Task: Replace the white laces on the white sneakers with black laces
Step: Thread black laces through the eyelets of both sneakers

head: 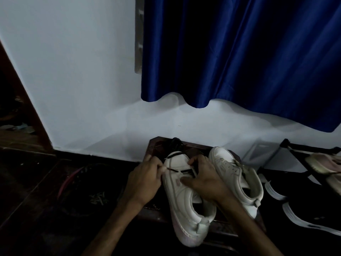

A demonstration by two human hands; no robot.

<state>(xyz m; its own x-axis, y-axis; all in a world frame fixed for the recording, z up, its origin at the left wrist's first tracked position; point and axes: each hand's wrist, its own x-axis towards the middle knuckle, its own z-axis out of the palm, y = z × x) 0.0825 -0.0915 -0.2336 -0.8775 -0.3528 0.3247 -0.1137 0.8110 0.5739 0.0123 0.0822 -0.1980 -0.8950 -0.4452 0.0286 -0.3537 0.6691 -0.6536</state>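
Left hand (145, 179) pinches the tip of the black lace (181, 171), just left of the eyelets. Right hand (204, 180) clenches the near sneaker (186, 202) over the eyelet rows; can't tell if it also pinches lace. Second sneaker (238, 172) sits touching on the right, both on a dark stool (156, 145). Risks: in dim light the tip may skip an eyelet; the lace may twist; the heel overhangs the stool edge, so a hard tug could drag the shoe off. No brand or writing legible.
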